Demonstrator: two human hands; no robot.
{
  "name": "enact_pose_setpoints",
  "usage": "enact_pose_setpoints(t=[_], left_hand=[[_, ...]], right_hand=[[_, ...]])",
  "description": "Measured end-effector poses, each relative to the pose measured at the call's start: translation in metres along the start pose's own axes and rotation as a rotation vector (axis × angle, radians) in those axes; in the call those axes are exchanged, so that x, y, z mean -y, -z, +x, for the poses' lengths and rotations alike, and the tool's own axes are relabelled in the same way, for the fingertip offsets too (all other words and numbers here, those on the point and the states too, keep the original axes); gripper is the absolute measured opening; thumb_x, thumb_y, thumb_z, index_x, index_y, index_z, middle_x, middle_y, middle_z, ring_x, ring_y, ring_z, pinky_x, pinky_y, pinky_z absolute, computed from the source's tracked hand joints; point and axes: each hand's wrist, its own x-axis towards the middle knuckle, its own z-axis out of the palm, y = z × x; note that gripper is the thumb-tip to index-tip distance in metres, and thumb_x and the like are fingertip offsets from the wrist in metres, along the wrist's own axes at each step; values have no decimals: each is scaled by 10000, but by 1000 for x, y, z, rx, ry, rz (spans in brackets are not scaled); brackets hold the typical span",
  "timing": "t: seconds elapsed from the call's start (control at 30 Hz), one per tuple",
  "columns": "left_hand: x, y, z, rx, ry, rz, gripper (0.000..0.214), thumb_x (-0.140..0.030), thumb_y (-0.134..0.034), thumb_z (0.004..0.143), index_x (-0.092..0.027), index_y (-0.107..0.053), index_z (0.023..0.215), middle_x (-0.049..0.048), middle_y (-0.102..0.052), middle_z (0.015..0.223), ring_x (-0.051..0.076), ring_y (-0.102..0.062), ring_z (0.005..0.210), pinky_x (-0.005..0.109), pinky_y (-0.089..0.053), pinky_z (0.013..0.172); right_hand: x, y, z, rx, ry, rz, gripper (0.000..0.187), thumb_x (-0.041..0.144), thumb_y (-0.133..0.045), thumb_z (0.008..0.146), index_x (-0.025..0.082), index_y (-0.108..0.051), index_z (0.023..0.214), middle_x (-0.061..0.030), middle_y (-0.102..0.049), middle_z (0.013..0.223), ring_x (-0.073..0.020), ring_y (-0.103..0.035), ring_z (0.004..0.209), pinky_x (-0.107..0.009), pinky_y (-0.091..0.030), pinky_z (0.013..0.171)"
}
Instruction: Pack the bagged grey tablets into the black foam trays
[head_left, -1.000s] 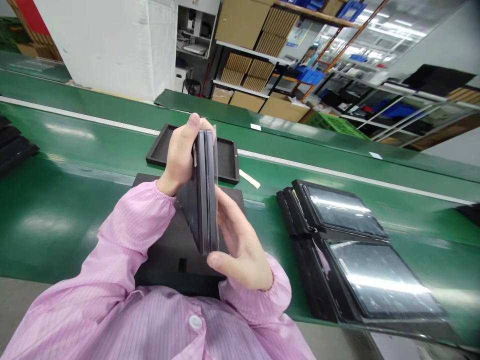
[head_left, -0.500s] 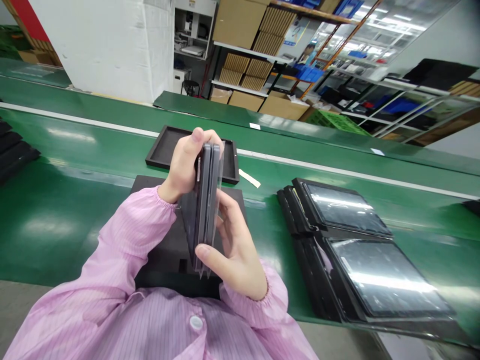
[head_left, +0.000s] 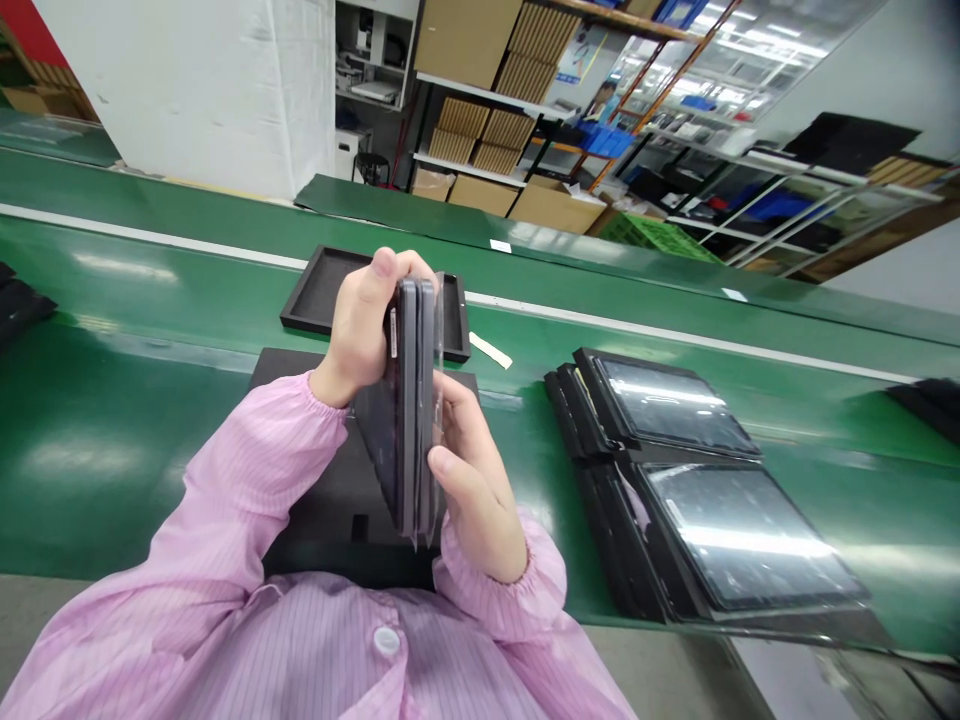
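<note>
Two dark tablets (head_left: pixel 415 410) are held face to face, standing on edge above a black tray-like slab (head_left: pixel 322 500). Clear film (head_left: pixel 438 340) sticks out along their right side and at the lower corner. My left hand (head_left: pixel 361 322) is closed around their far upper part, with the thumb on top. On the right side my right hand (head_left: pixel 480 480) is partly closed against the tablets, its thumb at the near edge and its fingers against the filmed face. Some of its fingertips are hidden behind the film and the tablets.
An open black tray (head_left: pixel 307 290) lies behind my hands, beside a pale strip (head_left: pixel 491 350). To the right, stacked black trays hold tablets with shiny screens (head_left: pixel 757 535). More black trays (head_left: pixel 22 310) lie far left. The green belt (head_left: pixel 112 450) runs across; shelves with cartons stand beyond.
My right thumb has moved off the tablets' near edge, upward and to the right. My left hand keeps its hold. The whole view has shifted slightly.
</note>
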Motion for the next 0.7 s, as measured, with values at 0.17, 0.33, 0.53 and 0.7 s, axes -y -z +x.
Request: enact_pose_setpoints(t=[0.17, 0.33, 0.53, 0.7], left_hand=[[3, -3, -4, 37, -77, 42, 589, -652, -333, 954, -242, -585, 614, 4, -485, 515, 139, -455, 466, 307, -350, 460], [3, -5, -9, 5, -85, 82, 606, -673, -311, 948, -245, -584, 617, 6, -483, 510, 148, -478, 482, 317, -382, 498], [4, -11, -15, -26, -55, 104, 634, -690, -265, 947, -250, -658, 714, 27, -602, 626, 169, -609, 636, 321, -503, 648], [54, 6, -38, -390, 276, 206, 350, -532, -487, 940, -230, -662, 918, 54, -698, 1004, 215, -566, 1209, 351, -416, 1063]], right_hand=[[2, 1, -3, -58, 20, -144, 496, 501, -447, 964, 278, -441, 1407, -91, -545, 1392, -280, -545, 1284, -460, -538, 1011], [7, 2, -6, -69, 70, -208, 405, 405, -395, 993, 253, -469, 1360, -101, -574, 1297, -244, -586, 1196, -418, -550, 975], [2, 5, -4, -87, 54, -92, 390, 380, -451, 976, 273, -457, 1351, -69, -593, 1309, -236, -615, 1152, -390, -572, 910], [11, 8, -4, -68, 5, -275, 579, 332, -553, 938, 205, -326, 1456, -115, -588, 1357, -254, -614, 1190, -395, -547, 966]])
